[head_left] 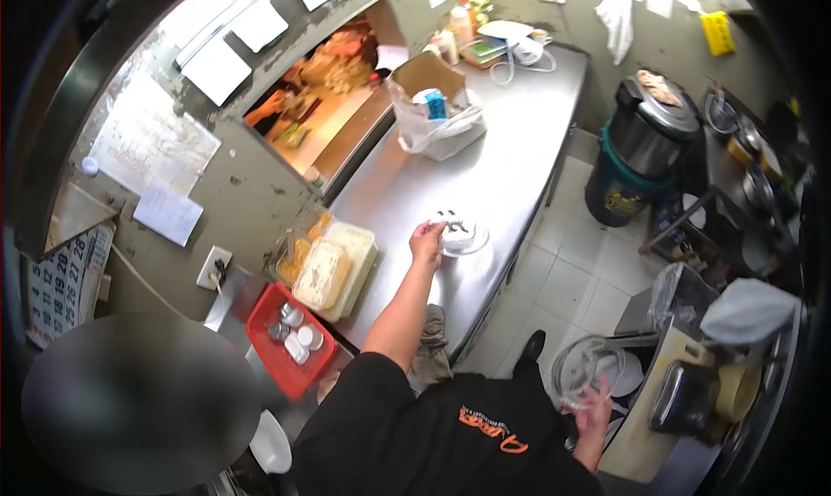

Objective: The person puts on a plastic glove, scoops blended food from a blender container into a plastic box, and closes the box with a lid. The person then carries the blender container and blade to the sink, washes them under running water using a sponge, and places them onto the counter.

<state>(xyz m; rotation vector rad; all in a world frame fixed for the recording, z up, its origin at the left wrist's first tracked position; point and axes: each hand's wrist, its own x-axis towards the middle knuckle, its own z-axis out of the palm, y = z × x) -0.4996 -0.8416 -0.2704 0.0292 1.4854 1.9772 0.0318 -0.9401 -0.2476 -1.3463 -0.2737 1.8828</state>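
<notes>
My left hand (pixel 427 243) reaches over the steel table, its fingers closed at the edge of a small white round item with dark marks (pixel 455 229). Beside that item a clear round plastic rim (pixel 474 241) shows on the steel. Low on the right, my right hand (pixel 594 409) grips a clear round plastic container (pixel 582 370) by its near side, away from the table. A crumpled grey-brown cloth (pixel 430 344) lies at the table's near end, close to my left forearm.
The steel table (pixel 528 124) bears a plastic bag (pixel 441 115) at its far part. Left stand a pale rectangular tub (pixel 351 258) and a red tray (pixel 286 370) with several shakers. On the right are a chopping board (pixel 645 444), a dark container (pixel 684 396) and a large lidded pot (pixel 653 119).
</notes>
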